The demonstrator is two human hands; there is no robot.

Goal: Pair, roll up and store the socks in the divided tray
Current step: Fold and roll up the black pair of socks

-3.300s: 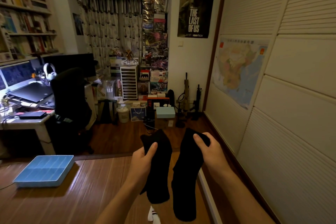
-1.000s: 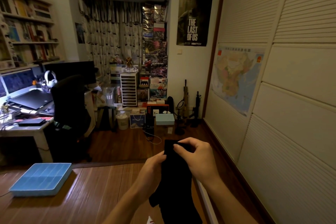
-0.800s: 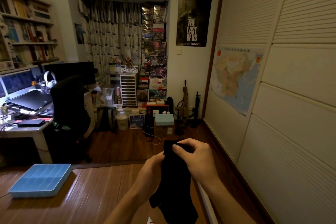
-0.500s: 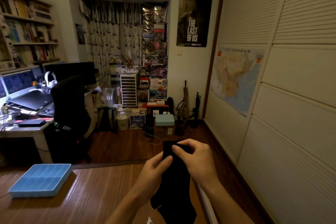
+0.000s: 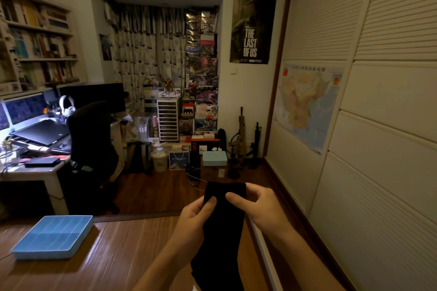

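- Both hands are raised in front of the body, close together, at the top end of the black socks [image 5: 222, 231].
- Left hand [image 5: 192, 217]: the thumb lies on the near face of the fabric and the fingers curl behind it, pinching the left side just under the top edge.
- Right hand [image 5: 260, 210]: the thumb tip presses the near face just beside the left thumb, and the fingers curl round the upper right corner in a pinch grip.
- Black socks: they hang straight down from the two grips with the top edge roughly level, and the lower end runs out of the bottom of the view (they read as one dark strip; separate layers cannot be told apart).
- Divided tray [image 5: 42, 254]: light blue, lying flat on the wooden platform [image 5: 123, 255] at lower left, well apart from the hands and the socks.
- Surroundings: a desk [image 5: 35, 170] and a black office chair [image 5: 92, 144] stand at left, a poster [image 5: 253, 28] hangs on the far wall, and a map [image 5: 307, 106] is fixed to the sliding doors at right.
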